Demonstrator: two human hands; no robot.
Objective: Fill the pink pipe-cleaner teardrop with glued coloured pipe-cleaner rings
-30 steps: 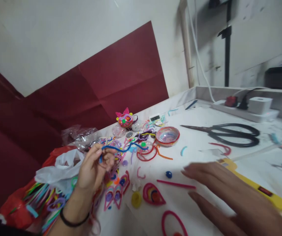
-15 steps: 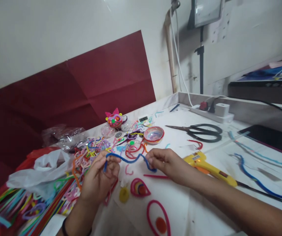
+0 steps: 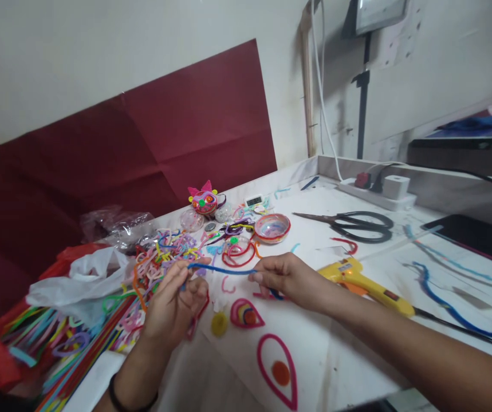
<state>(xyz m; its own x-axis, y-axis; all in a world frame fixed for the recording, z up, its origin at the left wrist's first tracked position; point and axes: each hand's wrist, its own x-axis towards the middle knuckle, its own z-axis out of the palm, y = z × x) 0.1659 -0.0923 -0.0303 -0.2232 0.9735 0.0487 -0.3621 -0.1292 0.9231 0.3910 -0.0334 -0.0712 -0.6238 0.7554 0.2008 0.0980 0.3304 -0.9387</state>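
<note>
I see the left hand (image 3: 170, 303) pinching a fuzzy blue strip (image 3: 224, 271) near one end, otherwise half open — the right hand (image 3: 291, 280) pinches it near the other. It spans the gap between them; outward from it, a bowl (image 3: 267, 239) lies at two o'clock, a yellow glue gun (image 3: 370, 289) at three.

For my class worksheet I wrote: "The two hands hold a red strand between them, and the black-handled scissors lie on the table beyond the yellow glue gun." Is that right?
Not quite: the strand between the left hand and right hand is blue, not red, as the head view shows. The scissors do lie beyond the yellow glue gun.
</note>
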